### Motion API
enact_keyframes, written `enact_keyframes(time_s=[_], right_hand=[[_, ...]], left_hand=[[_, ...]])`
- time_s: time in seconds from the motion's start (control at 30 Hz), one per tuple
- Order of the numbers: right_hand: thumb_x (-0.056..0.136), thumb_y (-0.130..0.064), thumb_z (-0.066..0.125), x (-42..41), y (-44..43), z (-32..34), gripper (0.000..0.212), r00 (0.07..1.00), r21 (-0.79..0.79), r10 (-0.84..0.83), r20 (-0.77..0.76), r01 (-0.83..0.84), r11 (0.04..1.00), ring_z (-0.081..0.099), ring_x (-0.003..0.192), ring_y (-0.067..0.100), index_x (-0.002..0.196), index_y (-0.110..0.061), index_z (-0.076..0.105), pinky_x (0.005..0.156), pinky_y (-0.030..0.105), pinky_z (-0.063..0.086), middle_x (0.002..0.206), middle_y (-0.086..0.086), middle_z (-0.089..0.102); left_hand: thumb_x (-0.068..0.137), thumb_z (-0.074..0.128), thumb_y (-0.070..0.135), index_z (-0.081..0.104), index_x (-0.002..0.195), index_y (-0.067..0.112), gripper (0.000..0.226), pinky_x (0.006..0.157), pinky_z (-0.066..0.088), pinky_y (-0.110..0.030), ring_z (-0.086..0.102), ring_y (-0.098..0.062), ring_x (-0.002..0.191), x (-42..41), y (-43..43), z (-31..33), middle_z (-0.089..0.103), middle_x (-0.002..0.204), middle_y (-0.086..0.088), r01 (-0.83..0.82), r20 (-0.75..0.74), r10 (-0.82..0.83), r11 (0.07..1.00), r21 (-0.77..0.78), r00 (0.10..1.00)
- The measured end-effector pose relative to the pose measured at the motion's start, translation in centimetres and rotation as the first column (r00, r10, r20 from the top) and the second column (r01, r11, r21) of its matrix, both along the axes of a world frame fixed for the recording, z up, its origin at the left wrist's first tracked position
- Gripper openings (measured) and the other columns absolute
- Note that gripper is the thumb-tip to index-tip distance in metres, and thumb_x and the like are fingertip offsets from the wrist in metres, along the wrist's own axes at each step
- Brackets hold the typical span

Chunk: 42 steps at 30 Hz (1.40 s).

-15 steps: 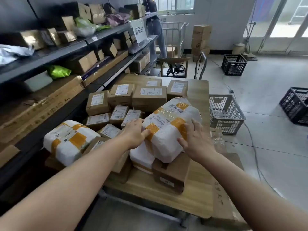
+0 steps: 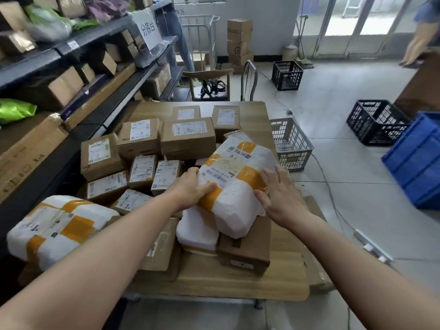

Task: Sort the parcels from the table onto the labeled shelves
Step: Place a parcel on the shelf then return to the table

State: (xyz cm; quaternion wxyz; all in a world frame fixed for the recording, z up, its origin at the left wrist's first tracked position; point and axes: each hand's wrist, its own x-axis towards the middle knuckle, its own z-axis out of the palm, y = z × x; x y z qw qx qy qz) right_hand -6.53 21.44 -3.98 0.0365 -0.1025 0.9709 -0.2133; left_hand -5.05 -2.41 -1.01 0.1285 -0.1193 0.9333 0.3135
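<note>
A big white parcel with orange tape [image 2: 234, 179] lies tilted on top of the pile on the wooden table [image 2: 238, 284]. My left hand [image 2: 190, 189] grips its left edge, thumb over the barcode label. My right hand [image 2: 278, 194] presses flat against its right side, fingers straight. Under it lie a smaller white parcel [image 2: 197, 232] and a brown box [image 2: 247, 248]. Several labelled cardboard boxes [image 2: 188, 136] fill the table behind. Another white and orange parcel [image 2: 57, 227] sits at the near left. The dark shelves [image 2: 71, 47] run along the left.
A grey basket [image 2: 290, 144] stands right of the table. Black crates [image 2: 376, 122] and a blue bin [image 2: 416, 160] sit on the floor to the right. A chair [image 2: 209, 84] and stacked boxes [image 2: 239, 41] stand behind the table. Another person's hand [image 2: 414, 48] shows at far right.
The view has moved closer to the table. Both hands stay on the big white parcel; the left thumb now lies further over its label. A person's hand has appeared at far right.
</note>
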Motion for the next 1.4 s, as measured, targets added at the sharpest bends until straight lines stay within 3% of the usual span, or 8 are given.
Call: enact_keyframes(time_s=[0.3, 0.43, 0.63, 0.8, 1.0, 1.13, 1.27, 1.4], right_hand=[[0.096, -0.046, 0.047, -6.8, -1.4, 2.4, 0.061, 0.99, 0.028, 0.124, -0.065, -0.122, 0.992, 0.007, 0.148, 0.025, 0.149, -0.023, 0.027, 0.119, 0.047, 0.015, 0.161, 0.006, 0.011], [0.096, -0.049, 0.045, -9.7, -2.1, 2.7, 0.057, 0.958, 0.052, 0.286, -0.038, -0.284, 0.957, 0.014, 0.147, 0.027, 0.147, -0.026, 0.033, 0.118, 0.048, 0.018, 0.159, 0.006, 0.016], [0.096, -0.058, 0.037, -12.4, -0.8, 2.6, 0.055, 0.855, 0.105, 0.519, 0.005, -0.517, 0.85, 0.013, 0.147, 0.03, 0.145, -0.034, 0.035, 0.117, 0.053, 0.02, 0.16, 0.004, 0.015], [0.096, -0.06, 0.032, -13.5, 0.9, 2.6, 0.054, 0.791, 0.127, 0.611, 0.031, -0.61, 0.782, 0.029, 0.14, 0.033, 0.145, -0.038, 0.034, 0.112, 0.048, 0.031, 0.158, 0.004, 0.021], [0.093, -0.064, 0.035, -11.7, 2.9, 3.3, 0.052, 0.751, 0.24, 0.651, -0.109, -0.616, 0.75, 0.05, 0.114, 0.026, 0.133, -0.033, 0.045, 0.082, 0.037, 0.046, 0.129, 0.003, 0.045], [0.094, -0.06, 0.04, -10.3, 2.6, 4.3, 0.041, 0.703, 0.276, 0.684, -0.193, -0.63, 0.726, 0.06, 0.09, 0.02, 0.112, -0.027, 0.056, 0.062, 0.031, 0.039, 0.106, -0.005, 0.058], [0.093, -0.053, 0.048, -11.7, 0.7, 4.0, 0.034, 0.7, 0.16, 0.651, -0.294, -0.636, 0.755, 0.051, 0.113, 0.018, 0.117, -0.032, 0.059, 0.08, 0.032, 0.043, 0.121, -0.005, 0.057], [0.09, -0.061, 0.048, -13.2, -1.4, 2.9, 0.07, 0.683, 0.064, 0.73, -0.009, -0.729, 0.682, 0.019, 0.146, 0.027, 0.15, -0.033, 0.027, 0.115, 0.048, 0.022, 0.158, 0.0, 0.025]], left_hand=[[0.094, 0.059, 0.042, 0.035, 0.146, 0.017, 0.062, 0.089, 0.033, -0.028, 0.046, -0.024, 0.127, -0.5, 0.7, 1.2, 0.046, 0.144, -0.005, -0.005, 0.033, 0.004, 1.0, 0.018, 0.999], [0.089, 0.063, 0.049, 0.034, 0.146, 0.016, 0.072, 0.101, 0.037, -0.037, 0.039, -0.025, 0.133, 0.2, 1.9, 1.4, 0.039, 0.148, -0.004, -0.127, -0.015, 0.126, 0.986, -0.108, 0.992], [0.078, 0.057, 0.073, -0.001, 0.156, 0.019, 0.111, 0.12, 0.009, -0.05, -0.013, -0.024, 0.149, 1.4, 7.0, -0.1, -0.016, 0.162, 0.003, -0.256, 0.029, 0.27, 0.938, -0.236, 0.963], [0.065, 0.066, 0.078, -0.011, 0.154, 0.019, 0.132, 0.12, 0.003, -0.052, -0.027, -0.03, 0.145, 2.7, 12.0, 0.0, -0.028, 0.158, -0.003, -0.191, 0.103, 0.245, 0.907, -0.375, 0.964], [0.073, 0.082, 0.032, -0.007, 0.154, 0.039, 0.12, 0.119, 0.019, -0.05, -0.018, -0.029, 0.148, 3.7, 10.7, 1.5, -0.026, 0.159, 0.001, -0.268, 0.189, 0.367, 0.874, -0.406, 0.911], [0.082, 0.065, 0.003, 0.002, 0.153, 0.042, 0.103, 0.115, 0.03, -0.046, 0.003, -0.029, 0.149, 4.9, 9.1, 1.8, -0.008, 0.163, 0.004, -0.392, 0.087, 0.466, 0.819, -0.42, 0.88], [0.095, 0.053, 0.019, 0.009, 0.155, 0.02, 0.074, 0.105, 0.04, -0.045, 0.034, -0.034, 0.138, 5.1, 9.1, 1.1, 0.023, 0.158, -0.009, -0.69, -0.069, 0.712, 0.646, -0.326, 0.699], [0.096, 0.055, 0.034, 0.0, 0.156, 0.013, 0.084, 0.105, 0.04, -0.041, 0.042, -0.036, 0.133, 4.5, 10.5, 0.5, 0.037, 0.152, -0.015, -0.878, -0.028, 0.88, 0.476, 0.044, 0.475]])
